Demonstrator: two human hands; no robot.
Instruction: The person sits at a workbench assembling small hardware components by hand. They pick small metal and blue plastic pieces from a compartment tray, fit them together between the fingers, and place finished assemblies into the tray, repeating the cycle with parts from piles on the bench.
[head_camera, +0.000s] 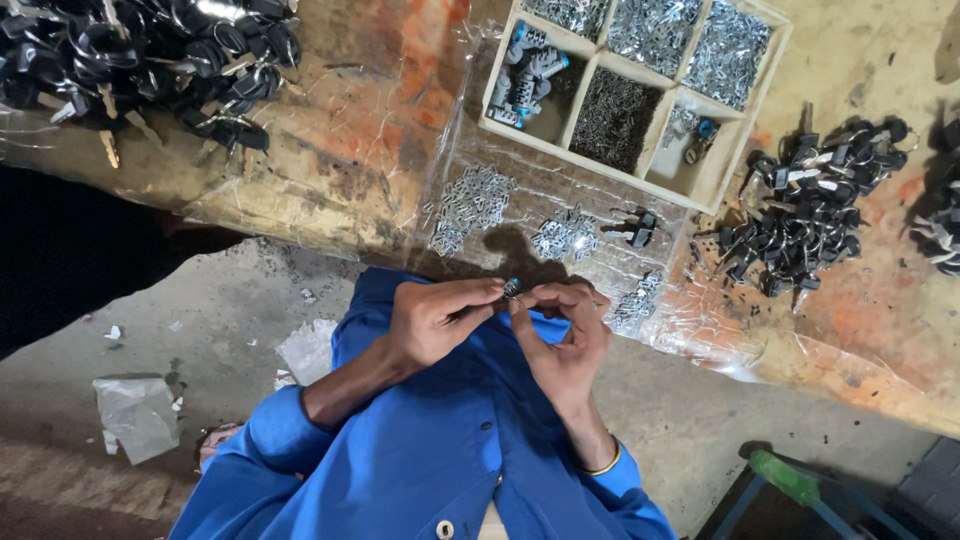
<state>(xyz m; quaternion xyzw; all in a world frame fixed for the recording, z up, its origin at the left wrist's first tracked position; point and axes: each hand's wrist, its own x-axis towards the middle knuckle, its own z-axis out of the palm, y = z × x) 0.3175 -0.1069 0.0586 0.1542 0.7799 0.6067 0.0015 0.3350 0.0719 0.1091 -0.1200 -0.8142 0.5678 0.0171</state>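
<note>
My left hand (436, 320) and my right hand (563, 338) meet in front of my chest, over my blue sleeves. Between their fingertips they pinch a small metal lock cylinder with a blue end (511, 288). Both hands touch it; the left thumb and forefinger close on it from the left, the right fingers from the right. Just beyond the hands, on clear plastic sheet, lie small heaps of flat silvery metal plates (470, 205) and another heap of silvery plates (565, 237), plus a single black-headed key (638, 229).
A wooden divided tray (590, 152) holds lock cylinders, dark springs and shiny small parts. Piles of black-headed keys lie at the right (812, 205) and top left (150, 60) of the worn bench. Plastic scraps (138, 415) litter the concrete floor; a green-handled tool (790, 476) lies bottom right.
</note>
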